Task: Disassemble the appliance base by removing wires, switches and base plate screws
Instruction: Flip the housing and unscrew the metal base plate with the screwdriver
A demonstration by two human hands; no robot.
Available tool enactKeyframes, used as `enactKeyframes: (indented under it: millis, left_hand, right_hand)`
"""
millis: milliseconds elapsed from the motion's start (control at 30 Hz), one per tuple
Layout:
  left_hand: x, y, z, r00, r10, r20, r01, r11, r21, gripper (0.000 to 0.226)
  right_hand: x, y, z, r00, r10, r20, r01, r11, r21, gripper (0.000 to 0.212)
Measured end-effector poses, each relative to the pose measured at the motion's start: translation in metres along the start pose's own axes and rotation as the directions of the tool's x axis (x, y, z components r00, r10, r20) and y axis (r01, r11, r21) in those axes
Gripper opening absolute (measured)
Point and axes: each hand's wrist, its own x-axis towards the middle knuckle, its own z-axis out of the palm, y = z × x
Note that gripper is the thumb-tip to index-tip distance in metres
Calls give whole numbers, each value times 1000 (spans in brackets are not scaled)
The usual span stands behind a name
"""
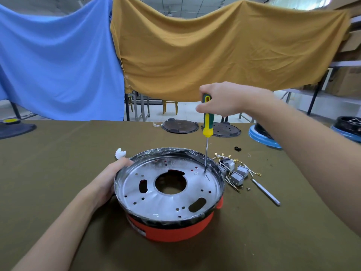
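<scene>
The right hand [220, 99] is raised well above the appliance base [170, 194], fingers and thumb curled round the top of the screwdriver [207, 122] handle, back of the hand turned up. Its bare forearm runs down from the wrist to the lower right, passing to the right of the appliance base. The screwdriver stands nearly upright in this grip, its tip down inside the appliance base near the far right rim. The left hand [109, 178] grips the left rim of the appliance base, thumb lying along the rim's top edge, fingers hidden behind the side. Its bare forearm stretches away from the appliance base to the lower left.
</scene>
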Motion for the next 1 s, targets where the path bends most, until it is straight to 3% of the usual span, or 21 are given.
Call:
enactKeyframes:
  millis: [67,133,267,367,467,567,633,667,733,867,1000]
  left_hand:
    - [0,-1,-2,1000,4,18,-4,1000,2,43]
    - [1,-1,-3,1000,1,18,-1,1000,4,44]
    - [2,-1,-2,1000,-1,4,1,1000,15,49]
    - [2,-2,-3,1000,8,5,-8,1000,18,45]
    - [3,-2,-3,1000,14,4,-14,1000,25,39]
    - [3,-2,-3,1000,8,-5,-8,1000,23,36]
    - [2,-2,-3,1000,2,-5,-2,1000,6,36]
    - [2,-3,-3,1000,-1,1,1,1000,1,37]
    - [2,-3,-2,1000,-5,10,4,1000,4,38]
    - [3,-1,-1,1000,1,1,0,1000,-5,38]
    - [2,-1,-1,1000,-3,10,3,1000,-1,40]
  right_hand:
    - [2,-5,7,984,55,-170,-106,947,-304,41]
    - [3,-5,9,973,40,-227,-123,922,-367,46]
    - [1,3,0,998,-56,-11,56,998,0,28]
    - [-6,6,-10,978,-151,145,86,920,382,7]
    - [-10,9,-15,968,-163,192,42,856,515,9]
    - [-9,-1,-9,992,-51,113,9,940,341,5]
    - [-5,-7,1,997,66,-30,-67,997,-33,28]
    - [-3,-10,5,987,93,-129,-121,967,-223,39]
    - [2,-10,9,969,80,-235,-163,919,-360,47]
    - [5,-5,-1,999,4,-33,-8,995,-100,28]
    - [1,6,-19,977,-109,183,57,961,271,6]
